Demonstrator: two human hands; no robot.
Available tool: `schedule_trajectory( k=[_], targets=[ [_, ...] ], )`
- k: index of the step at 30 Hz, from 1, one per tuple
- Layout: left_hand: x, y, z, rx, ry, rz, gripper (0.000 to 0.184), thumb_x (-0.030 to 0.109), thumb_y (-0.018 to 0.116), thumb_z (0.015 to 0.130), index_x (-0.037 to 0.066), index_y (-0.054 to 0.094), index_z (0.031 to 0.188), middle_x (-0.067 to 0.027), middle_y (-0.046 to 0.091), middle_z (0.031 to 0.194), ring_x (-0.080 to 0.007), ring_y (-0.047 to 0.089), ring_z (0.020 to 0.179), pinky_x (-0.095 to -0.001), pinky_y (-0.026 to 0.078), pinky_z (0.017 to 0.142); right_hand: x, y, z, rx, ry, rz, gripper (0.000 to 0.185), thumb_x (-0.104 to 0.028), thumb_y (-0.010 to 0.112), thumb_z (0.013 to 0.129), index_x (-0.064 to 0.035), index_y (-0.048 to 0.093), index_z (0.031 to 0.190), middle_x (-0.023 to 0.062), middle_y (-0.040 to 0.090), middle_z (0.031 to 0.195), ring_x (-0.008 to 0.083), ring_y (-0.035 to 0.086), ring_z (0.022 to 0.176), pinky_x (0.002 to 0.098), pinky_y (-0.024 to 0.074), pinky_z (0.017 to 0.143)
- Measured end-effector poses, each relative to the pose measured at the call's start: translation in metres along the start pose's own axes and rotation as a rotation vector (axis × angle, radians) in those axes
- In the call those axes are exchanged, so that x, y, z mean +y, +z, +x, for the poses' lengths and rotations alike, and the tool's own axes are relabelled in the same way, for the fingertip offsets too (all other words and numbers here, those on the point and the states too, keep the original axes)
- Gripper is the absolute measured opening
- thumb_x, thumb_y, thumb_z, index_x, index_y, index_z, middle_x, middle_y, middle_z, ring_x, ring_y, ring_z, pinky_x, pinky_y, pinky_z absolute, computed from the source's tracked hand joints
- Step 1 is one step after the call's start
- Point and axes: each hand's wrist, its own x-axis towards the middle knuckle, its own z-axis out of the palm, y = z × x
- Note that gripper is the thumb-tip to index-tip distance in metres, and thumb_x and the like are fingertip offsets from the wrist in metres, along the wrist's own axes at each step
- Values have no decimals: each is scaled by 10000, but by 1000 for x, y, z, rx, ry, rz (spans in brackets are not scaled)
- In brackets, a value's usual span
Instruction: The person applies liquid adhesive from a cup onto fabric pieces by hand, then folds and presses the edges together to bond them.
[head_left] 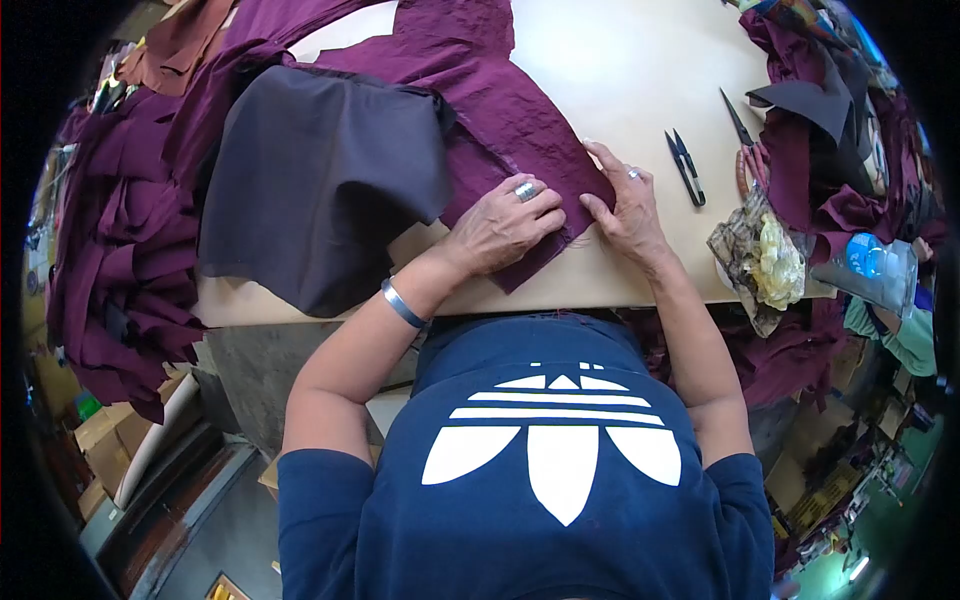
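Note:
A length of maroon fabric [540, 130] runs down the table toward me, its lower end under my hands. My left hand [512, 222], with a wide ring and a metal bracelet, has its fingers bent and pressed together on the fabric near its frayed lower edge. My right hand [632, 205] lies along the fabric's right edge, thumb and forefinger spread, the cloth reaching into the gap between them. A dark grey cloth piece [325, 180] covers part of the maroon fabric left of my left hand.
Black thread snips [685, 168] and red-handled scissors [748, 150] lie to the right. Beyond them are a crumpled plastic bag [770, 255], a clear container with a blue label [872, 265] and heaped cloth [800, 150]. Maroon strips [125, 230] hang at the left.

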Motion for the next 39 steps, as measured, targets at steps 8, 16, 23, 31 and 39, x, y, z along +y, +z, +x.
schedule_trajectory(
  k=[8, 16, 23, 31, 39],
  targets=[
    [4, 13, -14, 117, 29, 23, 300, 126, 519, 741, 106, 591, 1031, -29, 534, 1035, -175, 533, 1008, -346, 417, 887, 4, 6, -2, 67, -14, 71, 681, -44, 633, 754, -191, 368, 1364, 95, 604, 940, 223, 564, 902, 371, 307, 900],
    [1, 15, -22, 21, 89, 72, 341, 170, 493, 789, 140, 559, 1122, -13, 531, 1081, -139, 530, 1053, -363, 421, 881, 7, 8, -3, 99, -48, 68, 669, -38, 638, 753, -198, 390, 1354, 73, 590, 897, 211, 557, 841, 366, 307, 899],
    [6, 9, -28, -109, 120, 203, 422, 231, 417, 863, 293, 454, 1278, 39, 470, 1280, -154, 493, 1132, -422, 363, 935, 6, 9, -2, 103, -47, 50, 662, -37, 635, 751, -196, 399, 1349, 70, 589, 895, 207, 554, 830, 363, 308, 896],
    [18, 9, -38, -110, 67, 121, 435, 237, 398, 876, 332, 436, 1299, 57, 421, 1359, -185, 418, 1216, -482, 255, 983, 6, 11, -2, 116, -52, 36, 654, -39, 639, 741, -185, 415, 1338, 69, 597, 898, 198, 555, 819, 358, 311, 885],
    [17, 14, -26, 69, -179, 243, 366, 154, 484, 824, 91, 563, 1176, -60, 547, 1117, -176, 516, 1122, -389, 295, 983, 6, 9, -2, 125, -72, 33, 656, -43, 641, 738, -184, 414, 1337, 62, 599, 922, 196, 551, 830, 360, 310, 887]
  ],
)
